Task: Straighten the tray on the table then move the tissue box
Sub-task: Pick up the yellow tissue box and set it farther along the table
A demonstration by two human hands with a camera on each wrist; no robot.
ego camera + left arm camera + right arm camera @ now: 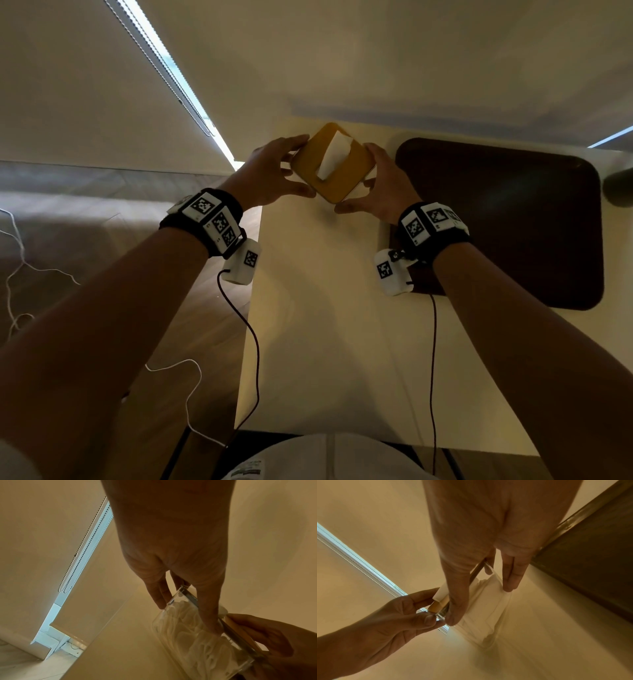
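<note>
From the head view, the tissue box (331,163) sits skewed near the table's (318,308) far edge, just left of the dark tray (507,219). The left hand (270,171) and right hand (383,181) clasp opposite sides, fingers curled round it; even pressure should keep it level when carried. The left wrist view alone reveals clear walls with folded tissue inside. The right wrist view alone shows the tray's raised rim beside the box.
</note>
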